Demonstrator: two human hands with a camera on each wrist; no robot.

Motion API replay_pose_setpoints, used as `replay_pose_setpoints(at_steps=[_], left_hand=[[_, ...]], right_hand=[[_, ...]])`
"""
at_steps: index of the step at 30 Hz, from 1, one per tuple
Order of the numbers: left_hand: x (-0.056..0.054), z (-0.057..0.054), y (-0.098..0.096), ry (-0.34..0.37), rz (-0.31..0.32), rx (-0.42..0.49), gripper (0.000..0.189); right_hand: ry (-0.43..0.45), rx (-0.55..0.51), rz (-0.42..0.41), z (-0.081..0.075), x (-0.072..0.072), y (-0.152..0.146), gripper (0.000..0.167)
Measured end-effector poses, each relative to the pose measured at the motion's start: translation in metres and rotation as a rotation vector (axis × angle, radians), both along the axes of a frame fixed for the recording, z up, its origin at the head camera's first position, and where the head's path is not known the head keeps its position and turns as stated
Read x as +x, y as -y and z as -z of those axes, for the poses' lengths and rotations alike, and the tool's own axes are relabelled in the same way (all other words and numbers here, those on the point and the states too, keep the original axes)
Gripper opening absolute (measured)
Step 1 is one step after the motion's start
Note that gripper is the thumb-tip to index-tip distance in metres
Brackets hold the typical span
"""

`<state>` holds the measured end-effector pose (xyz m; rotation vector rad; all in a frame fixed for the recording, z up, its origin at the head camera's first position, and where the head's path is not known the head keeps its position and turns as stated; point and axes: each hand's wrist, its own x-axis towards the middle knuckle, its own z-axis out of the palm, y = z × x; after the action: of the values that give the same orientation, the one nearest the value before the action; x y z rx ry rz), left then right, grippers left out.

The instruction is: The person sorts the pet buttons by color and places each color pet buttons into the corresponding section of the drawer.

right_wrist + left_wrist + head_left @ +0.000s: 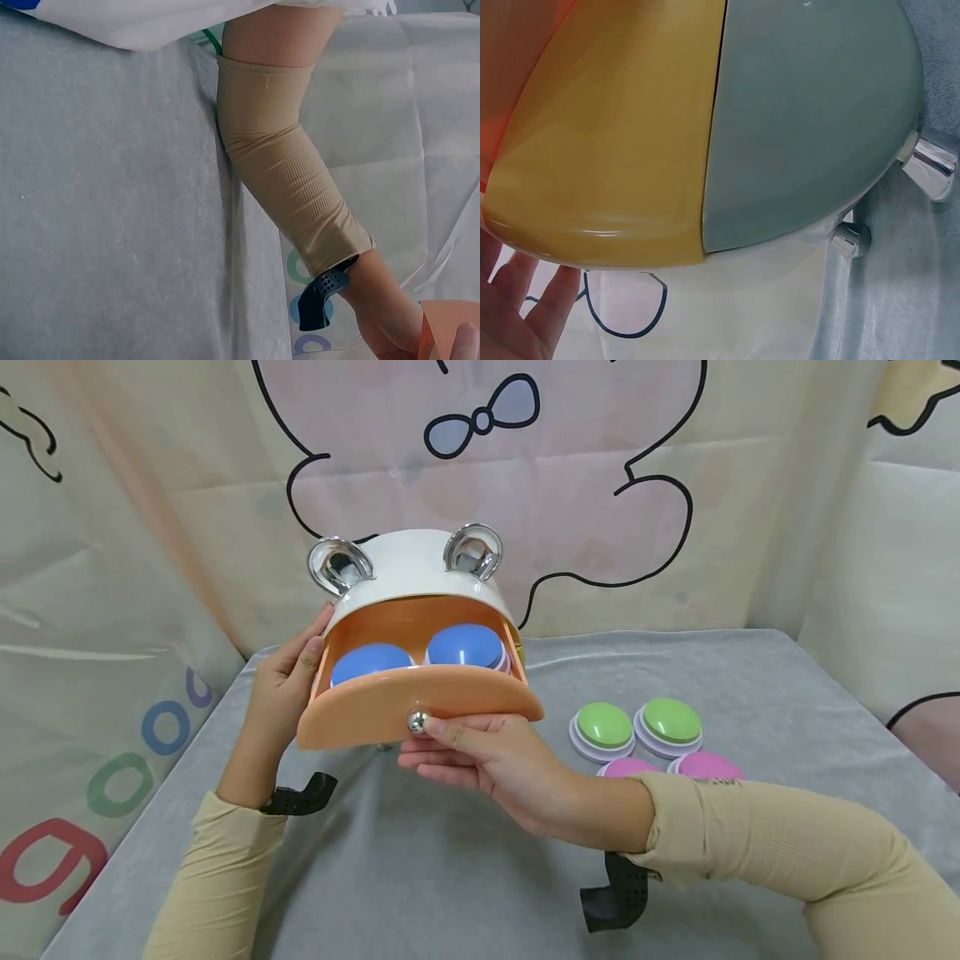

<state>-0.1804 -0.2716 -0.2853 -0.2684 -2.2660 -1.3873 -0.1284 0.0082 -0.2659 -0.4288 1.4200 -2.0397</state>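
A white toy cabinet (408, 556) with two silver ears has its orange drawer (360, 714) pulled out toward me. Two round blue-topped pieces (463, 646) sit side by side in the drawer. My left hand (281, 689) grips the cabinet's left side, thumb toward me. At the drawer front, my right hand (491, 764) pinches the silver knob (418, 721) with thumb and fingers, palm upturned. The left wrist view has the cabinet's yellow drawer front (615, 135) and grey-green drawer front (810, 120), both flush, with silver feet (934, 165) beside them.
To the right on the grey cloth (450, 893) lie two green-topped round pieces (604, 725) and two pink-topped ones (708, 766), partly behind my right forearm. A printed curtain (570, 518) closes off the back and sides. Black straps (615, 893) hang from both wrists.
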Motion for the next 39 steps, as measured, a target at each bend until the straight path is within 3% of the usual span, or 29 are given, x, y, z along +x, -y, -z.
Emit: replay_pose_setpoints(at_steps=[11,25,39], left_hand=[[-0.001,-0.002,-0.003,0.033,-0.023,-0.029,0.041],[0.001,-0.002,-0.003,0.008,-0.009,-0.008,0.042],[0.002,-0.003,-0.002,0.055,-0.025,-0.012,0.041]], right_hand=[[-0.022,0.010,0.014,0.001,-0.009,0.000,0.035],[-0.042,0.014,0.020,0.000,-0.020,0.005,0.035],[-0.062,0.002,0.015,0.000,-0.031,0.008,0.035]])
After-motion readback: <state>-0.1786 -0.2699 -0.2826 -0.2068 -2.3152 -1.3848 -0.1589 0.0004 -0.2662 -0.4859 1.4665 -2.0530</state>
